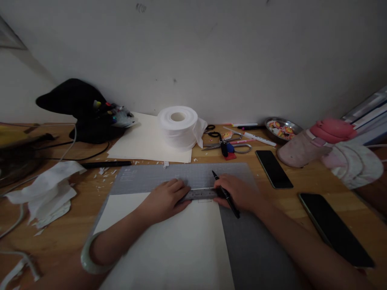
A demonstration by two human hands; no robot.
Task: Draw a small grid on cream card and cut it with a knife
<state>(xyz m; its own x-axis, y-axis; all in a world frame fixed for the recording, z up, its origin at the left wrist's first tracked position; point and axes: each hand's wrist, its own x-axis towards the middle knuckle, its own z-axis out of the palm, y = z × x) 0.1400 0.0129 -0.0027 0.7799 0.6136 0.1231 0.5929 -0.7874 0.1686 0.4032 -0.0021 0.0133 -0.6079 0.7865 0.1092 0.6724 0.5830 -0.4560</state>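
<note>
A metal ruler [203,194] lies across the top edge of a large white paper sheet [178,241], which rests on a grey cutting mat [244,237]. My left hand [167,197] is closed on the ruler's left end, thumb below it and fingers above. At the ruler's right end, my right hand [234,191] holds it between thumb and fingers, with a black pen [230,201] tucked in the same hand, its tip pointing up and away. Faint drawn lines show on the paper just under the ruler.
Behind the mat stand a white tissue roll [177,127] on paper sheets [136,141], scissors [242,148] and a metal bowl [282,129]. Two phones [273,169] and a pink-lidded bottle [314,141] are right. Crumpled tissue [54,189], cables and a black pouch [90,112] lie left.
</note>
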